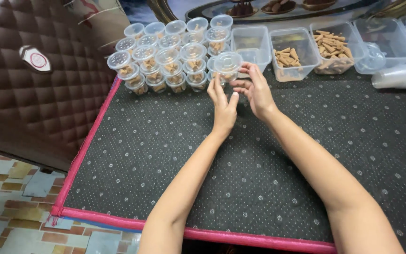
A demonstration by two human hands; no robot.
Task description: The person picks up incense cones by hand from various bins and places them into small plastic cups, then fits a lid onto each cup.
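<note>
A small clear lidded cup [228, 64] with tan cone-shaped pieces inside is at the right end of a stacked cluster of similar cups [167, 56] at the back of a dark dotted mat [259, 155]. My right hand [255, 89] touches that cup from the right, fingers curled around it. Just to the cup's lower left is my left hand [223, 102], its fingertips reaching up beside the cup. Whether the cup rests on another cup or is lifted is hard to tell.
Rectangular clear tubs stand to the right: one nearly empty [252, 44], two holding tan cones [293, 54] [334, 47], others further right [391, 40]. A sleeve of stacked lids [400, 77] lies at far right. A brown quilted panel [34, 80] borders the mat's pink left edge.
</note>
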